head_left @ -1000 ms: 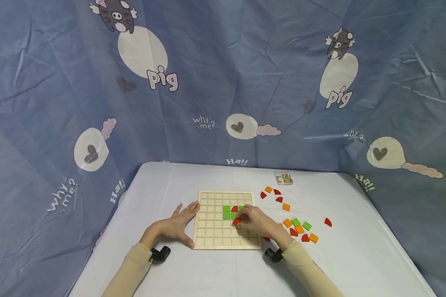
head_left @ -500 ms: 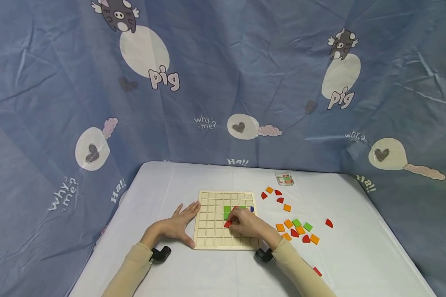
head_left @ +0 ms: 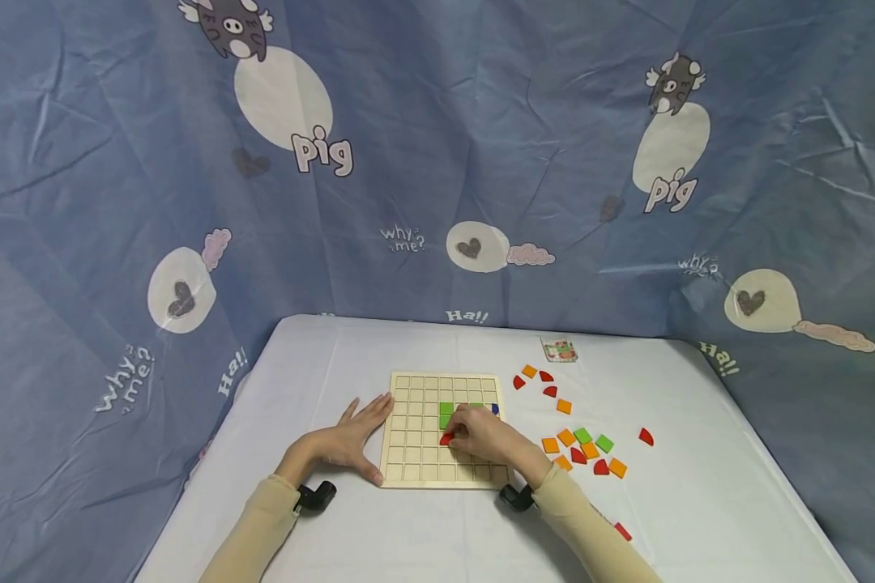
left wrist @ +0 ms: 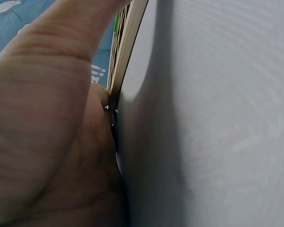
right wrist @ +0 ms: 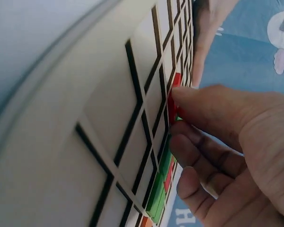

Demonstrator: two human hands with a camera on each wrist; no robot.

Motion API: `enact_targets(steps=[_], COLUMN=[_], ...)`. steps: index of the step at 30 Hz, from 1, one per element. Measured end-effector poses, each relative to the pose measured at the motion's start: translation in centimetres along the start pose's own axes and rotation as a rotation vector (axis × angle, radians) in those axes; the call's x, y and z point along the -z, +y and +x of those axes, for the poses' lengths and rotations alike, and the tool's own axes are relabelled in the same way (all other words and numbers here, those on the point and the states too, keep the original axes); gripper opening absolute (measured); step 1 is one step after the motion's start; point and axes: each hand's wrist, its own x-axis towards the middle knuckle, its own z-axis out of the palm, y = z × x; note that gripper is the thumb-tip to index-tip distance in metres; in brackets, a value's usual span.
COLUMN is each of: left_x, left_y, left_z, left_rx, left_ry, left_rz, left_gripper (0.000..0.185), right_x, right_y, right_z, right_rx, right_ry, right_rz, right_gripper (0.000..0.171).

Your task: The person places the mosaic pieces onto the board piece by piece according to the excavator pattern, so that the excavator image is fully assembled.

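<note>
white table (head_left: 423, 348) before a blue printed curtain (head_left: 481, 146); wooden grid board (head_left: 411, 453) at centre; left hand (head_left: 344, 444) flat, fingers straight against the board's left edge; right hand (head_left: 481, 435) pinches a red piece (head_left: 446, 439) onto a cell below the green pieces (head_left: 446, 410); loose pieces (head_left: 583, 445) lie to the right.

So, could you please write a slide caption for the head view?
Right hand sets a red piece into the wooden grid board; left hand steadies its edge.

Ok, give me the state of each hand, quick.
Left hand: open, fingers flat against the wooden grid board edge.
Right hand: pinching a red piece on the board.
</note>
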Motion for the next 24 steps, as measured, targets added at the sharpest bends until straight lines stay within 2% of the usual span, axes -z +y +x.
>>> enact_targets(steps=[4, 10, 14, 21, 24], left_x=[0.1, 0.2, 0.0, -0.1, -0.1], left_y=[0.1, 0.0, 0.0, 0.2, 0.1], left_z=[0.1, 0.2, 0.2, 0.0, 0.0], left_rx=[0.002, -0.003, -0.004, -0.013, -0.017], left_ry=[-0.002, 0.006, 0.008, 0.007, 0.01], left_rz=[-0.003, -0.02, -0.019, -0.018, -0.01], left_gripper=[0.139, 0.139, 0.14, 0.139, 0.139], right_x=[-0.2, 0.1, 0.7, 4.1, 5.8], right_y=[0.0, 0.1, 1.0, 4.5, 6.9], right_z=[-0.1, -0.2, -0.9, -4.0, -5.8], right_rx=[0.015, 0.012, 0.011, -0.151, -0.222], right_ry=[0.038, 0.044, 0.067, 0.158, 0.208], right_rz=[-0.003, 0.007, 0.028, 0.183, 0.206], right_gripper=[0.011, 0.014, 0.013, 0.018, 0.023])
